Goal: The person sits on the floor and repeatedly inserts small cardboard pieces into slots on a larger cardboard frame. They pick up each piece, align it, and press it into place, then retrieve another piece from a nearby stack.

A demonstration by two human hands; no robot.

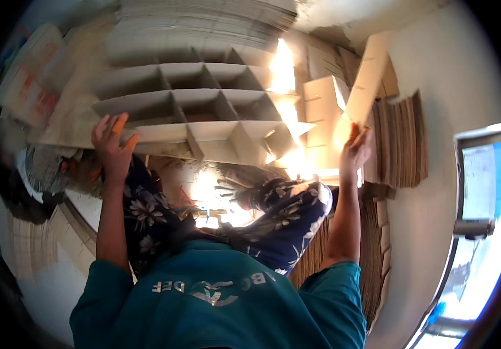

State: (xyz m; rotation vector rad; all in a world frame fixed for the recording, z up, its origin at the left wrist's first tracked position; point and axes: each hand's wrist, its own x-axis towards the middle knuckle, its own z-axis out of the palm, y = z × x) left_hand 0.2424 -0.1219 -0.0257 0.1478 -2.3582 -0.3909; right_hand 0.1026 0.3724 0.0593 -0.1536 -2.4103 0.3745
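A cardboard divider grid [204, 104] of several open cells lies in front of me, over my knees in dark flowered trousers. My left hand [111, 145] grips its near left edge, fingers curled over the strip. My right hand [356, 148] is raised at the grid's right side and holds the lower end of a long cardboard strip [368, 75] that stands nearly upright. My teal shirt fills the lower part of the view.
Flat cardboard sheets are stacked at the top [204, 23]. More bundles of cardboard stand on edge at the right [401, 145] and lower right. Loose printed cartons lie at the far left [29, 75]. A bright window [483, 232] is at the right.
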